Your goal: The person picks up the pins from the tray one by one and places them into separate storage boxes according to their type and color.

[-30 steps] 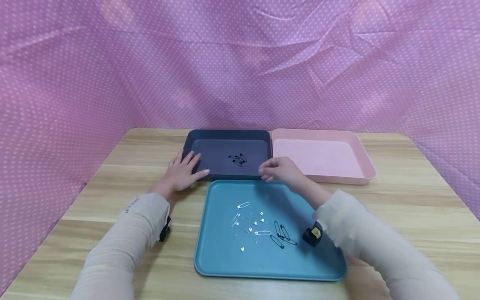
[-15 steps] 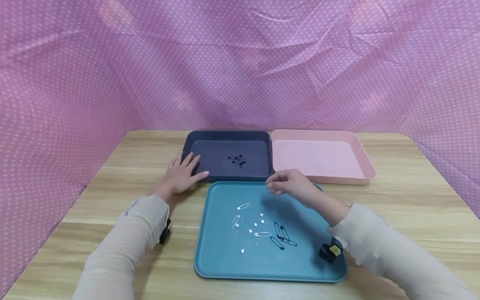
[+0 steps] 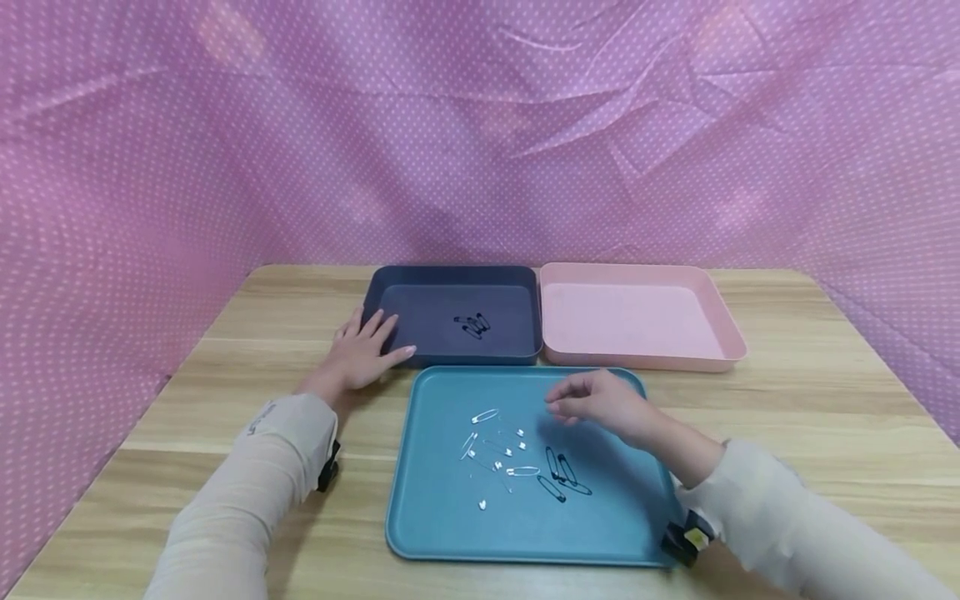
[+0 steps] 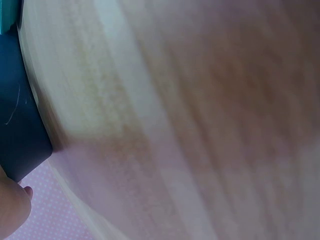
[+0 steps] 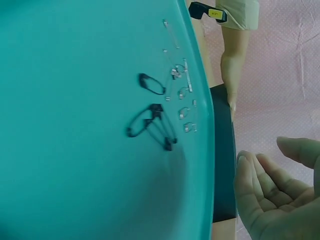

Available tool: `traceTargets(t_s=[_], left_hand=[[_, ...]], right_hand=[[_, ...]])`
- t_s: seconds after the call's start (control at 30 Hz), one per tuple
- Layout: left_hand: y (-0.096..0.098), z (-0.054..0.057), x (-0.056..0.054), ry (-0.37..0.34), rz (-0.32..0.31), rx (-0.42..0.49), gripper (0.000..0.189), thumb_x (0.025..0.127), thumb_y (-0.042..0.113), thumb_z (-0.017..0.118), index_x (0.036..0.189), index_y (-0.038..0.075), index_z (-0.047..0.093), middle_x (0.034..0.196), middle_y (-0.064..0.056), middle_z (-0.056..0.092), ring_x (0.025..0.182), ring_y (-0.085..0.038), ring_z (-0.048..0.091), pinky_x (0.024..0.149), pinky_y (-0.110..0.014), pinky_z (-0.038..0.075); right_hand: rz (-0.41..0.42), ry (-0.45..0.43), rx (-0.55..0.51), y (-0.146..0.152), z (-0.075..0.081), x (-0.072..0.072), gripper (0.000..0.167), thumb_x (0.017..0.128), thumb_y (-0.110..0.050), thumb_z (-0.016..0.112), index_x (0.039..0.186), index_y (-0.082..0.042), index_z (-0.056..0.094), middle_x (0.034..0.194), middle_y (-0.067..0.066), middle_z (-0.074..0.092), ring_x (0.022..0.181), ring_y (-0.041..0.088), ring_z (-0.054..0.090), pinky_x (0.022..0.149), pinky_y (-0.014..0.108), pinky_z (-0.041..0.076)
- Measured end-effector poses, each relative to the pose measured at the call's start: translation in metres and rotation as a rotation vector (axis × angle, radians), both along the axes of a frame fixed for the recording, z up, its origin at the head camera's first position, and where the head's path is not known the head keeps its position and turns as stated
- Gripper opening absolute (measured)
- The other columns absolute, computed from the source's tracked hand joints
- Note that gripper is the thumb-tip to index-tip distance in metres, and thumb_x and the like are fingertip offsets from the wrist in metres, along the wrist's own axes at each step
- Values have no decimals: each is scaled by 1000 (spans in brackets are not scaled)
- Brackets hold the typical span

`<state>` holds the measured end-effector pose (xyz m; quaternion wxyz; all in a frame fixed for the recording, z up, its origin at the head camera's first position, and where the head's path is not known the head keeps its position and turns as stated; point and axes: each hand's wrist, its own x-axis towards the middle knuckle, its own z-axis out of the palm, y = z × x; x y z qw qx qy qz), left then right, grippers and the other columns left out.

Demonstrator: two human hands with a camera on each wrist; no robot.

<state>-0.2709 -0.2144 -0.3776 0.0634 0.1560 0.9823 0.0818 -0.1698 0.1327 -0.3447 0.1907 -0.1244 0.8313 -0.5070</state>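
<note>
My left hand [image 3: 362, 357], fingers spread, rests on the left front corner of the navy tray [image 3: 510, 343]. Several black safety pins [image 3: 472, 325] lie in a small cluster inside that tray. Over the teal tray [image 3: 442, 533] hovers my right hand [image 3: 600, 404], its fingers slightly bent and its thumb apart, with nothing between them in the right wrist view. Below and left of it are several black safety pins [image 3: 564, 473]. Silver safety pins [image 3: 522, 472] are scattered to their left, some too faint to make out fully.
A pink tray [image 3: 637, 321] stands right of the navy one, both behind the teal tray. All sit on a wooden table [image 3: 810, 400]. Pink dotted cloth [image 3: 480, 167] hangs behind and at the sides.
My right hand has drawn back from the navy tray's front right corner, toward me and to the right, over the teal tray. My left hand stays put.
</note>
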Motion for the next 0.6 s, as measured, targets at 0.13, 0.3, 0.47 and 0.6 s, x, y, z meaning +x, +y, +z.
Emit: traceTargets(t_s=[0.13, 0.3, 0.47, 0.6], left_hand=[[0, -1, 0, -1, 3, -2, 84, 79, 69, 19, 139, 9, 15, 142, -18, 8, 126, -39, -10, 96, -54, 1], [0, -1, 0, -6, 6, -2, 84, 79, 69, 19, 139, 9, 15, 142, -18, 8, 126, -38, -10, 96, -54, 1], [1, 0, 1, -14, 8, 5, 84, 80, 68, 20, 139, 9, 15, 142, -18, 7, 125, -38, -11, 96, -54, 0], [1, 0, 0, -13, 4, 0, 84, 79, 68, 20, 139, 10, 14, 142, -18, 7, 125, -38, -11, 96, -54, 0]], right_hand=[[30, 13, -18, 7, -8, 7, 29, 82, -18, 59, 99, 5, 59, 87, 12, 62, 74, 21, 58, 69, 33, 45], [51, -5, -62, 14, -18, 14, 24, 81, -10, 58, 96, 8, 59, 86, 14, 62, 74, 25, 58, 66, 32, 47], [65, -37, -67, 19, -24, 20, 20, 81, -7, 57, 94, 8, 60, 83, 13, 62, 72, 23, 58, 65, 32, 48], [52, -55, -46, 19, -29, 24, 18, 79, -5, 58, 91, 7, 61, 79, 11, 62, 68, 21, 58, 62, 31, 48]])
